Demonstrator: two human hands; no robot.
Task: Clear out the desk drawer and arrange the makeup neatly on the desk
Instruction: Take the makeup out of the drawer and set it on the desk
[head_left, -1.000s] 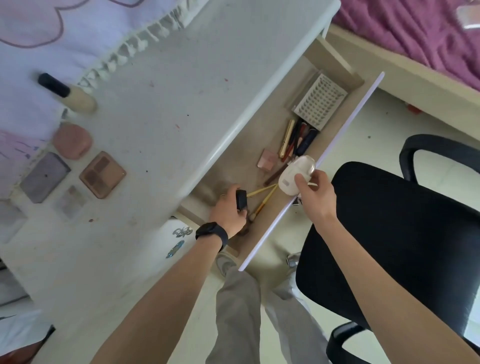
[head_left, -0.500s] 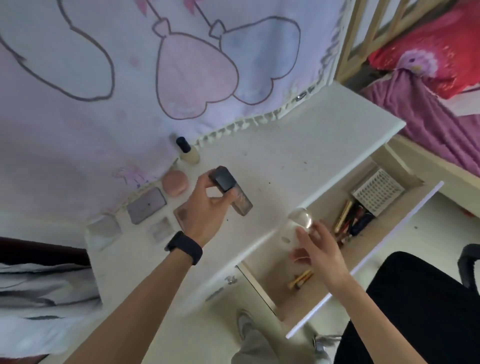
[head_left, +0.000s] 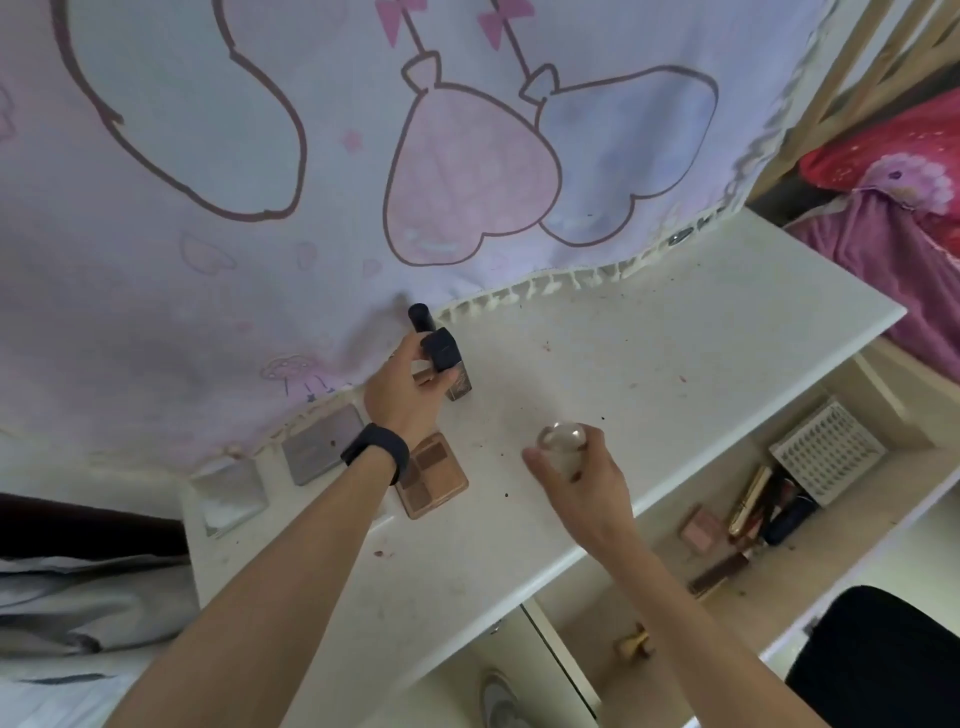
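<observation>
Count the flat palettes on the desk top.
3: clear square palette at the left end, grey square palette beside it, brown four-pan palette right of the left forearm, which may hide more.

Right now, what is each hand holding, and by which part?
The left hand grips the square black-capped bottle at its cap and shoulder. The right hand holds a pale rounded case by its lower end; only the domed top shows.

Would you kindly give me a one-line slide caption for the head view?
Over the desk, left hand grips a black-capped bottle, right hand a pale case.
</observation>
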